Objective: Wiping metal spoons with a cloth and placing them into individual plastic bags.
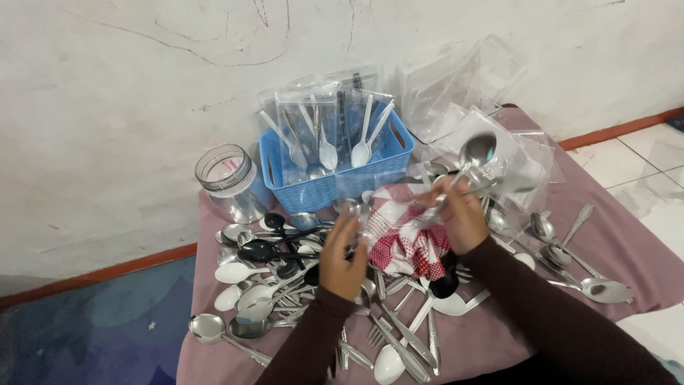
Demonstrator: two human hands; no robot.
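Right grip (462, 214) pinching steel spoon (472, 158), left grip (343, 255) closed on checkered cloth (406, 232) between. Rub bowl firmly; keep handle steady.

Both arms in dark long sleeves, coming up from the bottom edge and angling in toward each other. Left hand (344, 258) raised with its back to the camera, fingers (340, 227) curled up and pinched shut. Right hand (463, 217) a bit higher and further out, wrist bent inward, fingers (440, 196) closed tight in a pinch. Hands close together, not quite touching.
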